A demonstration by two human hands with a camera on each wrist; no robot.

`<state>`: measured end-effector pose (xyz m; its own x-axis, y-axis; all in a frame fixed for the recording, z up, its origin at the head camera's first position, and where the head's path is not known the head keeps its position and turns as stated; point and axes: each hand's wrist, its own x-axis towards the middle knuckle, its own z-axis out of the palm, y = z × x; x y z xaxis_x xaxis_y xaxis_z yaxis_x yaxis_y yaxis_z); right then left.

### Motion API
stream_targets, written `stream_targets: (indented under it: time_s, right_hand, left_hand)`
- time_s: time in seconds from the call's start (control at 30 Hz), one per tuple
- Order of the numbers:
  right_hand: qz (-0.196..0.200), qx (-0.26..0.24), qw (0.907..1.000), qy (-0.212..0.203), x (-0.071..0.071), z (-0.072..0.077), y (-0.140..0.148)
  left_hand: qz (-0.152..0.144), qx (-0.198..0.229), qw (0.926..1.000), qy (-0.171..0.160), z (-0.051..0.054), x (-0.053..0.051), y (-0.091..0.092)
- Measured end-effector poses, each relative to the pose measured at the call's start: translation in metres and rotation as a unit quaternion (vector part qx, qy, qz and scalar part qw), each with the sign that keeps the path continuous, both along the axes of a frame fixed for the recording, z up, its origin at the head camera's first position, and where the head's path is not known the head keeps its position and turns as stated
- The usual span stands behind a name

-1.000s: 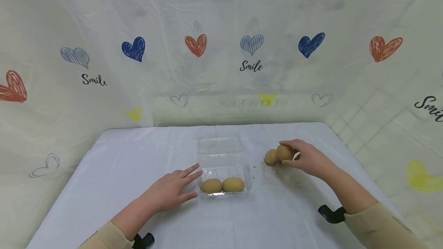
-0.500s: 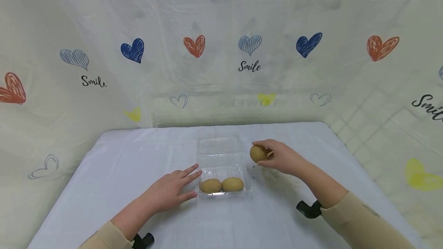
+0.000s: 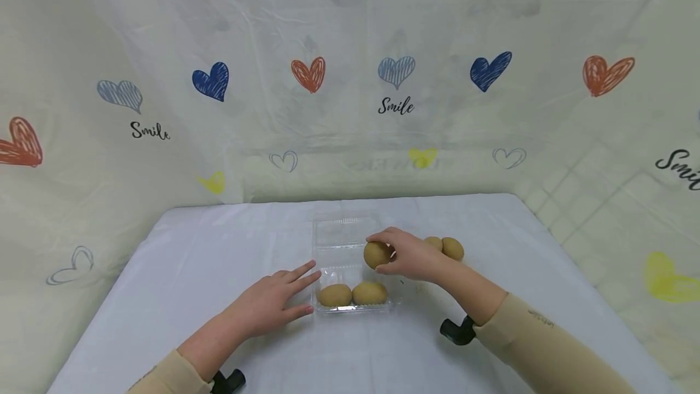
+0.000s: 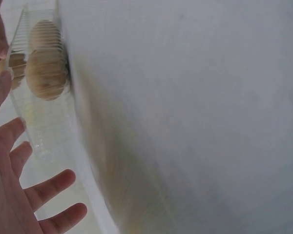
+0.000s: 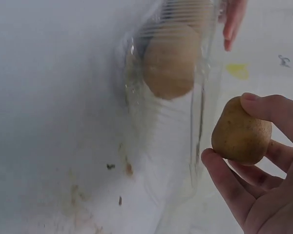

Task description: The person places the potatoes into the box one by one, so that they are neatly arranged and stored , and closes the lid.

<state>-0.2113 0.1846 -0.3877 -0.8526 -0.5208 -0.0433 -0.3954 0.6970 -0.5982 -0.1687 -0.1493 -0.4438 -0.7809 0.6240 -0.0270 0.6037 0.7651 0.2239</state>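
A clear plastic box (image 3: 350,272) stands mid-table, its lid (image 3: 346,230) folded back. Two potatoes (image 3: 335,295) (image 3: 369,293) lie side by side along its near side. The right hand (image 3: 407,255) pinches another potato (image 3: 377,255) above the right back part of the box; in the right wrist view this potato (image 5: 241,131) sits between thumb and fingers. With fingers spread, the left hand (image 3: 271,300) rests at the box's left edge. In the left wrist view, the left hand (image 4: 14,185) has its fingers extended beside the box wall (image 4: 49,126).
Two more potatoes (image 3: 452,248) (image 3: 434,242) lie on the white cloth behind the right forearm. Bits of soil (image 5: 129,169) are scattered on the cloth right of the box. A hanging sheet with printed hearts (image 3: 350,138) stands behind the table.
The right hand has carried a potato leftward from the pile to above the box. The left hand and the two potatoes in the box have stayed in place.
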Motion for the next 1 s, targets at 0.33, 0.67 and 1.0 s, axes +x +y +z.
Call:
stream_targets:
  time_s: [0.33, 0.67, 1.0]
  right_hand:
    - [0.014, 0.077, 0.9961, 0.042, -0.002, -0.015, -0.03]
    - [0.005, 0.144, 0.9876, 0.062, 0.002, -0.024, -0.052]
    - [-0.009, 0.149, 0.9875, 0.05, 0.003, -0.032, -0.062]
  left_hand:
    - [0.005, 0.002, 1.0, 0.0, 0.001, 0.0, 0.001]
    - [0.0, 0.004, 1.0, -0.002, 0.001, 0.0, 0.001]
    - [0.001, -0.001, 1.0, -0.007, 0.002, -0.002, 0.001]
